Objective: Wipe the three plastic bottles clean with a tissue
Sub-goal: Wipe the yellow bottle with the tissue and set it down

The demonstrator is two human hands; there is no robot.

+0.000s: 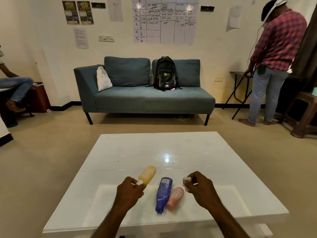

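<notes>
Gripping the yellow bottle (147,174) by its white capped end, the left hand (129,192) had its fingers (137,183) closed round the neck, the body angled up and away over the white table (223,177). The right hand (199,187) held a crumpled tissue (185,182) pinched in closed fingers, apart from that bottle. A blue bottle (163,193) and a pink bottle (175,198) lay touching side by side between the hands. Good practice would probably be to steady the yellow bottle firmly, then draw the tissue along its length while turning it.
</notes>
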